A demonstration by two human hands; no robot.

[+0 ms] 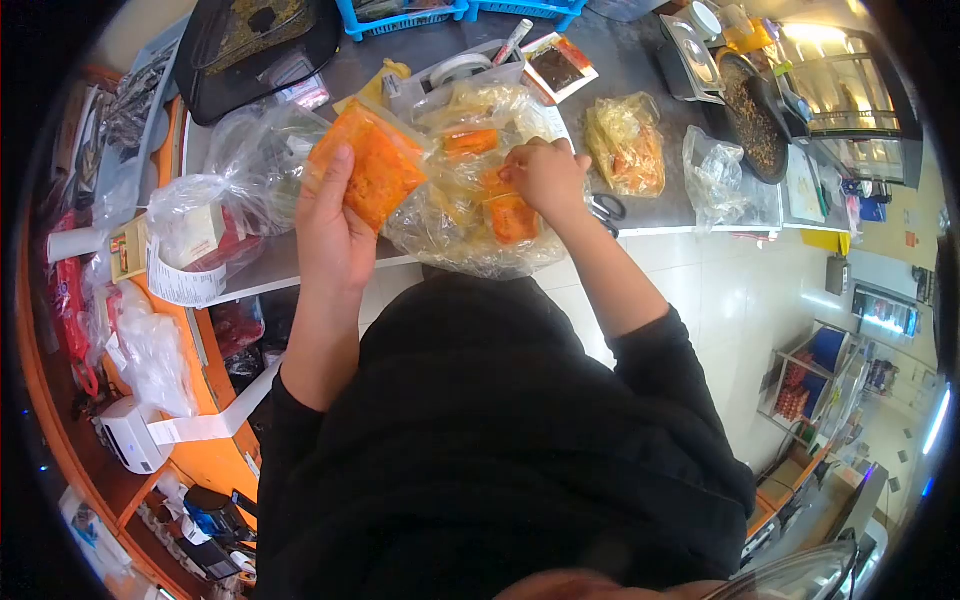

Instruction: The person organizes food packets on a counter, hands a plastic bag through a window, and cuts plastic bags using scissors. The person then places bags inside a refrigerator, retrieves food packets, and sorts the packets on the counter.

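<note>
My left hand (340,225) holds up a flat clear packet of orange-red food (372,165), thumb on its face. To its right, a large crinkled clear plastic bag (440,235) lies at the table's front edge, with smaller orange packets (514,219) in or on it. Over that bag is my right hand (548,178), its fingers pinched together at an orange piece or packet; what they grip is too small to tell. Scissors with black handles (608,210) lie just right of my right wrist.
A yellowish bag of orange food (628,145) and an empty-looking clear bag (714,178) lie to the right. Clear bags (262,160) are at the left. Behind stand a plastic tub (455,75), a black tray (255,50) and blue baskets (400,22). A receipt printer (135,437) is lower left.
</note>
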